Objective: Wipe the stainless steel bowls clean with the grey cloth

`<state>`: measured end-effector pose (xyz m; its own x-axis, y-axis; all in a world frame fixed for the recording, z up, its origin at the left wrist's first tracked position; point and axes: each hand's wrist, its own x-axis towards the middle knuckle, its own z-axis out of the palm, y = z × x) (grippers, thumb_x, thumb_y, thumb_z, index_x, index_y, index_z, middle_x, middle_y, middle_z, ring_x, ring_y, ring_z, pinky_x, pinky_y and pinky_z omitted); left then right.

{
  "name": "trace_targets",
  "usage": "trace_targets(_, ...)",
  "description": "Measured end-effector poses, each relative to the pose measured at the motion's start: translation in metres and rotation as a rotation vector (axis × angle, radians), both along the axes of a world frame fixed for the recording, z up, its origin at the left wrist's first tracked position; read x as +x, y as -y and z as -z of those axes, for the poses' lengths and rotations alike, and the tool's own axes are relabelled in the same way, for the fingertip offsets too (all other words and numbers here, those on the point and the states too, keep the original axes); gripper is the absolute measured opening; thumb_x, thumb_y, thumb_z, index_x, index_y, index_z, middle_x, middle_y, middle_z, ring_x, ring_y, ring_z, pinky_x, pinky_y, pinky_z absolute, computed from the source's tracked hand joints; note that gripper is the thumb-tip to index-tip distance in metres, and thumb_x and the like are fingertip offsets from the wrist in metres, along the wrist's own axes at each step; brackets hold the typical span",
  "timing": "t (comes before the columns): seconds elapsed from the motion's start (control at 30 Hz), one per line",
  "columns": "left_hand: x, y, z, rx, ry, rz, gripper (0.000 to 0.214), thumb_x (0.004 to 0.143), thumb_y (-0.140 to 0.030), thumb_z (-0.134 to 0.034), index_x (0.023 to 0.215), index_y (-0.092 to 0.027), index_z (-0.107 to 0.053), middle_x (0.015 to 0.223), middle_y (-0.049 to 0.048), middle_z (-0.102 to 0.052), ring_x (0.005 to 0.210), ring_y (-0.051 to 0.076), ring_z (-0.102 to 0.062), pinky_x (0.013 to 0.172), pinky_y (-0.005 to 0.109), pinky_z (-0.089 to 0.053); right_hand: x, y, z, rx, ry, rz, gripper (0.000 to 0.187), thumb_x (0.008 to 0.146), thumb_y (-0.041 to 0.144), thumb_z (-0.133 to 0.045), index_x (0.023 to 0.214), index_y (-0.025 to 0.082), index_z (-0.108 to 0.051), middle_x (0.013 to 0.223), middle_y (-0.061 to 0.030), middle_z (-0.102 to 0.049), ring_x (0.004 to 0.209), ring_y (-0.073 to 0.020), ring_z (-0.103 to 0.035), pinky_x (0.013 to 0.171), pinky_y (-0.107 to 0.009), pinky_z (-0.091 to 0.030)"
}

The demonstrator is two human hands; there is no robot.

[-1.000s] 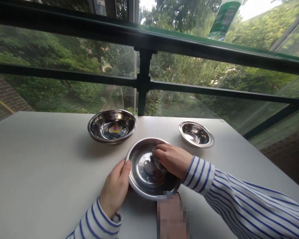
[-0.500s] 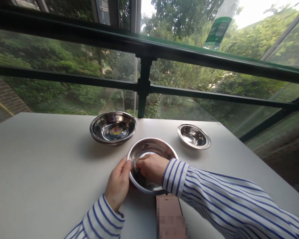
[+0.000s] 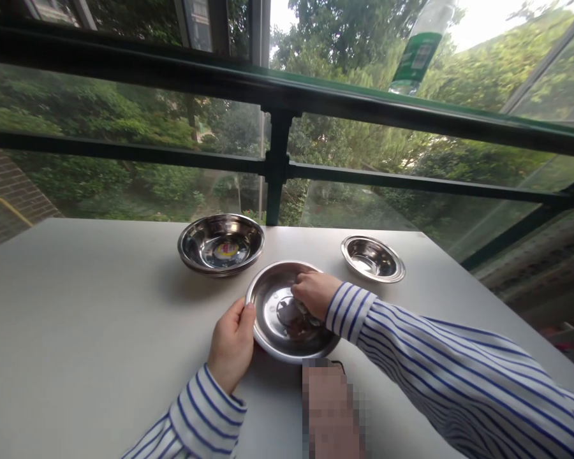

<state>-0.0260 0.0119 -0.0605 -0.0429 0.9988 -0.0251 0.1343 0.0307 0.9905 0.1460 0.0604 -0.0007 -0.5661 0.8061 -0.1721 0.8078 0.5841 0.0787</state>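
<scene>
A shiny stainless steel bowl (image 3: 275, 319) is tilted slightly toward me over the white table. My left hand (image 3: 232, 344) grips its left rim, thumb on top and fingers beneath the outer wall. Inside the bowl, against the right inner wall, is my right hand (image 3: 316, 293), with its fingers curled inward. Whatever those fingers may hold is hidden by the hand. A round mark shows on the bowl's bottom. Just below the bowl lies a phone-shaped pinkish thing (image 3: 332, 408), blurred into blocks.
A stack of steel bowls (image 3: 220, 245) with a colourful sticker stands behind to the left. One smaller steel bowl (image 3: 373, 259) sits at the back right of the white table (image 3: 100, 331). Beyond the table are a green railing (image 3: 277, 153) and a plastic bottle (image 3: 421, 51) on it.
My right hand has moved from the left part of the bowl's inside to the right, baring the bottom. My left hand still holds the rim; the bowl has barely shifted.
</scene>
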Motion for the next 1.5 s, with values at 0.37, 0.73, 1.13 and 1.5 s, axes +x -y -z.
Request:
trace_targets(0.37, 0.0, -0.002, 0.005, -0.031, 0.065, -0.017, 0.028, 0.079, -0.045, -0.049, 0.074, -0.018, -0.054, 0.059, -0.0037, -0.047, 0.055, 0.012, -0.043, 0.051, 0.022, -0.037, -0.012, 0.014, 0.003, -0.151, -0.307, -0.121, 0.027, 0.076, 0.006, -0.056, 0.098, 0.016, -0.067, 0.097, -0.0051, -0.067, 0.094, -0.0164, -0.06, 0.084, -0.023, -0.044)
trace_targets(0.73, 0.003, 0.0, 0.005, 0.011, 0.062, 0.02, 0.024, 0.083, -0.041, -0.046, 0.073, -0.019, -0.052, 0.058, -0.0044, -0.046, 0.057, 0.012, -0.042, 0.055, 0.022, -0.037, -0.003, 0.035, 0.01, 0.04, -0.197, 0.13, 0.051, 0.08, 0.042, -0.057, 0.121, 0.011, -0.054, 0.134, -0.0237, -0.042, 0.122, -0.0371, -0.041, 0.095, -0.047, -0.038)
trace_targets(1.13, 0.005, 0.0, 0.003, 0.018, -0.003, 0.049, 0.026, 0.083, -0.041, -0.044, 0.074, -0.019, -0.054, 0.061, -0.0036, -0.049, 0.061, 0.014, -0.046, 0.06, 0.023, -0.04, -0.01, 0.013, 0.015, 0.008, -0.103, 0.007, 0.031, 0.083, 0.014, -0.048, 0.111, 0.004, -0.057, 0.101, -0.0182, -0.061, 0.09, -0.0256, -0.057, 0.082, -0.036, -0.043)
trace_targets(1.5, 0.006, 0.003, 0.001, -0.002, 0.024, 0.009, 0.026, 0.081, -0.041, -0.046, 0.071, -0.018, -0.054, 0.059, -0.0038, -0.048, 0.058, 0.013, -0.045, 0.055, 0.022, -0.038, -0.011, 0.013, 0.015, -0.052, -0.206, -0.17, 0.02, 0.081, 0.013, -0.053, 0.098, 0.013, -0.063, 0.096, -0.0101, -0.065, 0.086, -0.0195, -0.058, 0.079, -0.029, -0.04)
